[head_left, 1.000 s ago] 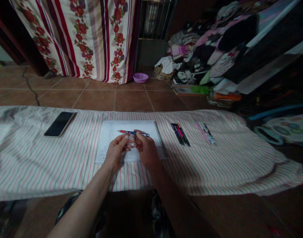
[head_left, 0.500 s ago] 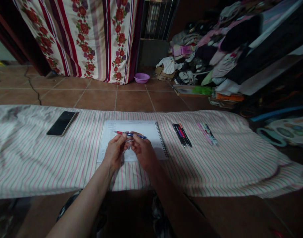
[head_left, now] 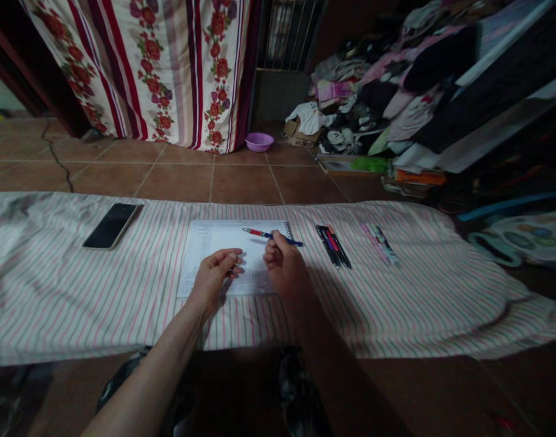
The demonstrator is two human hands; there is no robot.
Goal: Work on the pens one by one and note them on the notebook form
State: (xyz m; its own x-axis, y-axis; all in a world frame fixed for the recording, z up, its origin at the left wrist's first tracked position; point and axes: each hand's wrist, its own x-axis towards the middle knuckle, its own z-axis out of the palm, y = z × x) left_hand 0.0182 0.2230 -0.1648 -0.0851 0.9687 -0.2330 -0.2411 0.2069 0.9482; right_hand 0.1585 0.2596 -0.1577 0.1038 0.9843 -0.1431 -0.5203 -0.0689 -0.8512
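Observation:
In my right hand (head_left: 284, 264), a red and blue pen (head_left: 260, 233) is gripped between thumb and fingers, its tip pointing left above the notebook. My left hand (head_left: 216, 270) hovers over the lower left part of the page, thumb and fingers loosely bent and slightly apart, with nothing visible in them. Beneath both hands lies a spiral notebook (head_left: 227, 233), open to a white page with faint print along its left side. My right hand and forearm hide part of its coil-bound right edge.
A striped cloth (head_left: 150, 291) covers the low table. On it lie a phone (head_left: 111, 226) at left, several dark pens (head_left: 333, 246) right of the notebook, and pastel pens (head_left: 380, 244) farther right. Beyond are a purple basin (head_left: 259, 142), a floral curtain (head_left: 178, 73) and piled clothes (head_left: 373, 103).
My hands have parted. The pen, earlier held between both, has moved right and slightly up in my right hand, and my left hand has let go of it.

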